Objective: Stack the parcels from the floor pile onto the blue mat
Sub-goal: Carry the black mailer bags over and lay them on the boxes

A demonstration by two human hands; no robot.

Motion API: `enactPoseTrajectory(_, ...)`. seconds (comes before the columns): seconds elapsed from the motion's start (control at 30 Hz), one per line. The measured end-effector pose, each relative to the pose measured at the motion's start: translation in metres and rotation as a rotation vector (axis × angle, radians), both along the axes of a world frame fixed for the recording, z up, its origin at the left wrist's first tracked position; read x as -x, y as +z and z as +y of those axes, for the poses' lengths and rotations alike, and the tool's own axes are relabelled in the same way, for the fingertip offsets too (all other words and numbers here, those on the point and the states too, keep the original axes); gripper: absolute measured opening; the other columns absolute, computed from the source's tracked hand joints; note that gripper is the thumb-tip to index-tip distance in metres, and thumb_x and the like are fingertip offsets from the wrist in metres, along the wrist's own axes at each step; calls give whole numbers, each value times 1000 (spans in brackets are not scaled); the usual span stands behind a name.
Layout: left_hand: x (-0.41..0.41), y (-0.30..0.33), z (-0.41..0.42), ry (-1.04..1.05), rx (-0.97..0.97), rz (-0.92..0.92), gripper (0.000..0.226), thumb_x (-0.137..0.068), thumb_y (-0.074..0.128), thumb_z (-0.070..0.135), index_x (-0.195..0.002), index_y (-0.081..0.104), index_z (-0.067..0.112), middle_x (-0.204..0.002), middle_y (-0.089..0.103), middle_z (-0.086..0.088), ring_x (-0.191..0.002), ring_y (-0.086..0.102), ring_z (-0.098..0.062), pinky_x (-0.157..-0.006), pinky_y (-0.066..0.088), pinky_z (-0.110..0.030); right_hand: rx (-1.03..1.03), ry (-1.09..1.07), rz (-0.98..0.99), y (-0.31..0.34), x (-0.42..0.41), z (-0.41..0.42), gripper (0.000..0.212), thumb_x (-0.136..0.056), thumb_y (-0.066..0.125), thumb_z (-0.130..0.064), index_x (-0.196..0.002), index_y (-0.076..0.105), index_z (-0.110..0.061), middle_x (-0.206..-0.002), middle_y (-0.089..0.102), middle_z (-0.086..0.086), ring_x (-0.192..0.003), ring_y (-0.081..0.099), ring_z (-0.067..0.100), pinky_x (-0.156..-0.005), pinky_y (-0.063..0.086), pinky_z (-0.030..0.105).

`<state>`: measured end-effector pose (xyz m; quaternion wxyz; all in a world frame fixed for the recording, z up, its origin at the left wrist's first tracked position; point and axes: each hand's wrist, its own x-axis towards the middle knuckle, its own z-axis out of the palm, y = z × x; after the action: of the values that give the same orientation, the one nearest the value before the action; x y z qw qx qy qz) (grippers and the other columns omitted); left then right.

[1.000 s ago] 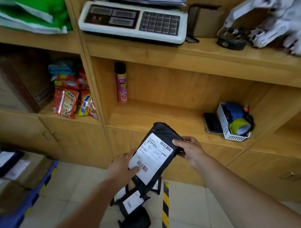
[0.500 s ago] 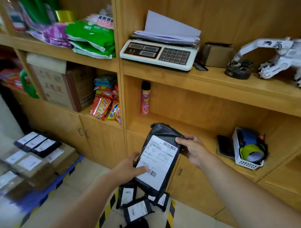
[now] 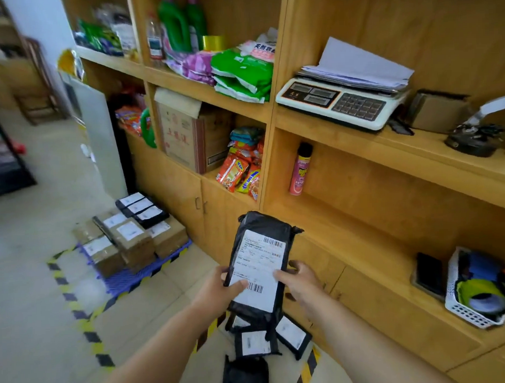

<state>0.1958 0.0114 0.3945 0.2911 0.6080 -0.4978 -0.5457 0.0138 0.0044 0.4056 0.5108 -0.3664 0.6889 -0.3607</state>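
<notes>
Both hands, left hand (image 3: 220,287) and right hand (image 3: 301,281), now clamp the black plastic labelled parcel (image 3: 259,265) by its lower edges as the view has swung toward the blue ribbed mat (image 3: 125,279), left of the parcel, ready for carrying over.

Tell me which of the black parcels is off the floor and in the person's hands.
The black parcel with the big white label, gripped by the left hand and right hand. The others lie in the floor pile or on the blue mat.

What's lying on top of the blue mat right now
The blue mat carries brown cardboard boxes with white labels, and three black parcels lie side by side on the rear boxes. Anything beneath or behind the boxes is hidden.
</notes>
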Motion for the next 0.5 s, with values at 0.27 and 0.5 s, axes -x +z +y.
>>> enactPoseTrajectory(0.27,-90,5,4,181,11,48,36,-94,55,33,-123,42,16,-89,63,7,-76,63,-5,-52,45,-15,25,172,-59,1,-101,-3,45,-87,68,-27,-126,47,-19,-106,65,1,-86,65,12,-67,54,27)
enactPoseTrajectory(0.5,-224,-4,-15,177,26,-46,41,-101,36,37,-135,43,16,-120,56,-2,-97,52,-14,-80,42,-28,-23,162,-107,-10,-230,-29,46,-84,70,-34,-121,46,-18,-111,65,7,-97,65,24,-89,54,46)
